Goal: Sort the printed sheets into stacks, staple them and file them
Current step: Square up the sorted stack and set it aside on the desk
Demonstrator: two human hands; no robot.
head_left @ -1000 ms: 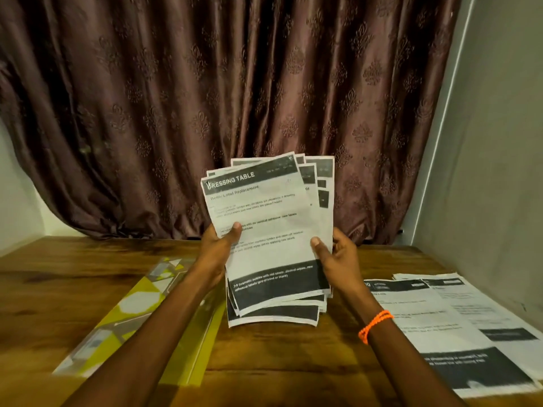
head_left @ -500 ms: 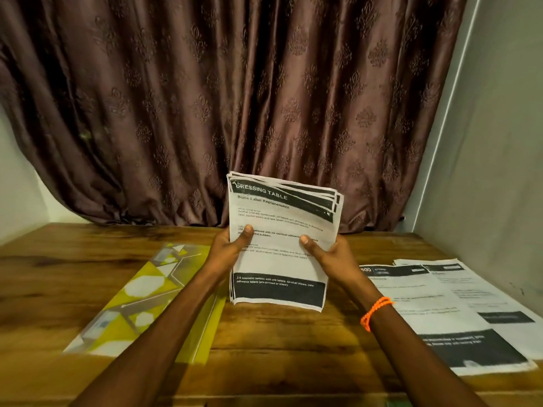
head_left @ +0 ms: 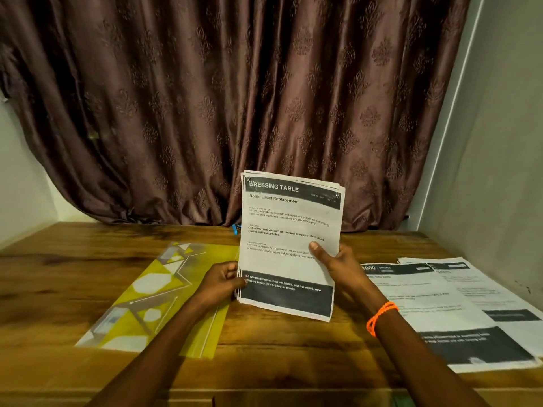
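Both hands hold the sheet stack (head_left: 289,245) upright above the surface (head_left: 58,289). Left hand (head_left: 219,284) grip pinches its left edge; right hand (head_left: 342,267) grip curls round the right edge, thumb in front.

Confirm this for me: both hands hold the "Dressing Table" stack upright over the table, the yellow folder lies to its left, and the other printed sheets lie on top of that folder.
Not quite. The other printed sheets lie on the bare wooden table to the right, not on the yellow folder. The head view shows it. The rest holds: left hand and right hand hold the "Dressing Table" stack upright, folder to its left.
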